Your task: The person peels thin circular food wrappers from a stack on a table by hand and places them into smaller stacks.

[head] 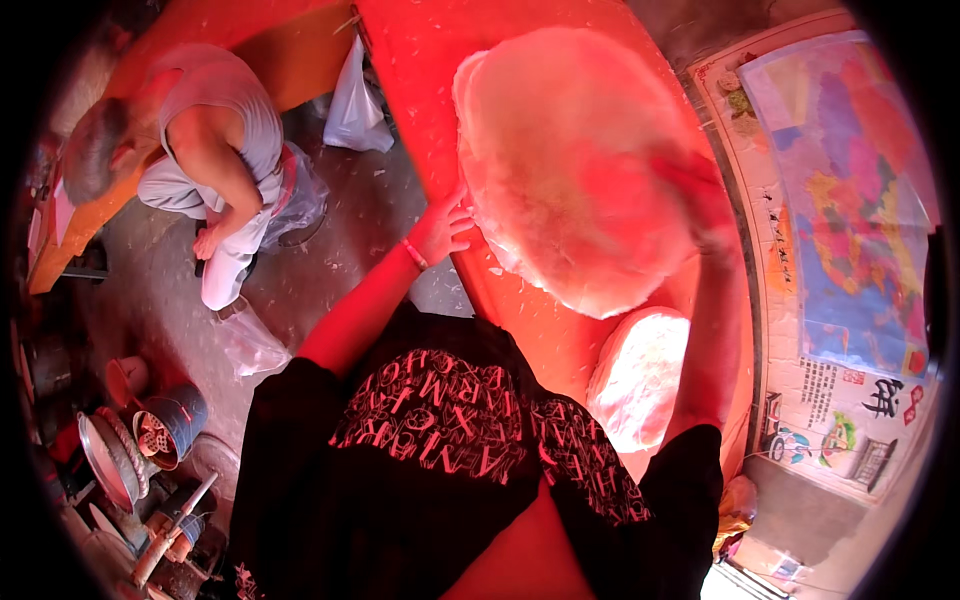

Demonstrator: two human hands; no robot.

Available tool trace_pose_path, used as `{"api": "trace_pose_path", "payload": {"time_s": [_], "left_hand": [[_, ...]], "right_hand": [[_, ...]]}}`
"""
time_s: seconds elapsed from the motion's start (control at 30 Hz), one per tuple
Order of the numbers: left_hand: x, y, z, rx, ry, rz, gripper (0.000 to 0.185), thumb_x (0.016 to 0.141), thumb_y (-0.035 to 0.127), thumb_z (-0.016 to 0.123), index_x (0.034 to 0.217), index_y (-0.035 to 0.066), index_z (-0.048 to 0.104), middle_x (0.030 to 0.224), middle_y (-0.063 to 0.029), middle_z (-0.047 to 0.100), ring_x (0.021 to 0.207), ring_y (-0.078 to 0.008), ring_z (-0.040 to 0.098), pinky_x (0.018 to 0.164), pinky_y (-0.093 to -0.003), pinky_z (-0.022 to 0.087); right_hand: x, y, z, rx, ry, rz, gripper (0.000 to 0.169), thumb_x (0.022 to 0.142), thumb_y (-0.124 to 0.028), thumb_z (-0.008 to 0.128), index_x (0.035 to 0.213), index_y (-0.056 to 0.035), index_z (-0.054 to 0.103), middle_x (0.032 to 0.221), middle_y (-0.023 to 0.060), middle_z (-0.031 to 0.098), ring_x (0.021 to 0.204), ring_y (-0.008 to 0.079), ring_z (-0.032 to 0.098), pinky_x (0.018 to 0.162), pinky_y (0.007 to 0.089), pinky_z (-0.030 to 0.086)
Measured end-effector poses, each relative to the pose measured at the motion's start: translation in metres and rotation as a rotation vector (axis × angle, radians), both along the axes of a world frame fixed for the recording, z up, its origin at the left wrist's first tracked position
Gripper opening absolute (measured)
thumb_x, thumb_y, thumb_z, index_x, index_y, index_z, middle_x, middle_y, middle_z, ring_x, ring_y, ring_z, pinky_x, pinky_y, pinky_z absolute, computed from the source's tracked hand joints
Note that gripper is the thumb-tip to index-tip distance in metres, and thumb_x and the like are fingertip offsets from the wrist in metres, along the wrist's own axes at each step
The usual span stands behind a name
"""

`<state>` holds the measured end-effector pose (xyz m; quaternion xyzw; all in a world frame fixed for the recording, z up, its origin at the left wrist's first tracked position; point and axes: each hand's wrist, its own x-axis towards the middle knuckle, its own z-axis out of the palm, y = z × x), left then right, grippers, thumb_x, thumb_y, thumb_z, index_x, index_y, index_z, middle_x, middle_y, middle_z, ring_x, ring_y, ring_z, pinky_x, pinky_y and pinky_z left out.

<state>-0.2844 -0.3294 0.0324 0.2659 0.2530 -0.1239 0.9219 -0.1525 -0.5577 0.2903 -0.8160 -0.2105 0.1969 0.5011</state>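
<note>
A large, pale, roughly oval stack of soft sheets (570,165), perhaps flatbread or batting, lies on the red-lit table (525,315). My left hand (442,229) is at its left edge, fingers spread, with a band around the wrist. At the right edge my right hand (694,202) is blurred; whether it grips the sheets does not show. Nearer to me, a smaller rounded pale stack (641,379) lies in bright light beside my right forearm.
Left of me, a person (217,142) sits bent over by another table (82,232). Plastic bags (356,105) hang or lie nearby. Buckets (171,424) and a round pan (109,461) stand lower left. A wall with a map (862,202) borders the right side.
</note>
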Motion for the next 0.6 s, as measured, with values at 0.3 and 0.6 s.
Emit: {"api": "trace_pose_path", "payload": {"time_s": [0.3, 0.6], "left_hand": [[-0.017, 0.013, -0.043, -0.232, -0.334, 0.079, 0.044, 0.087, 0.028, 0.043, 0.121, 0.002, 0.037, 0.120, -0.0117, 0.044, 0.111, -0.0242, 0.042, 0.095, -0.0376, 0.032], [-0.023, 0.008, -0.070, 0.453, -0.189, 0.134, 0.039, 0.087, 0.024, 0.042, 0.117, -0.001, 0.041, 0.114, -0.0094, 0.049, 0.104, -0.0189, 0.046, 0.090, -0.0309, 0.036]], "right_hand": [[0.020, -0.156, -0.265, 0.366, 0.325, -0.429, 0.032, 0.085, -0.017, 0.048, 0.110, 0.0034, 0.049, 0.104, 0.0082, 0.054, 0.094, 0.0169, 0.051, 0.084, 0.0282, 0.042], [-0.062, -0.103, -0.302, 0.391, 0.448, -0.587, 0.043, 0.084, -0.034, 0.049, 0.111, -0.0016, 0.042, 0.097, 0.0049, 0.049, 0.084, 0.0148, 0.049, 0.069, 0.0287, 0.044]]}}
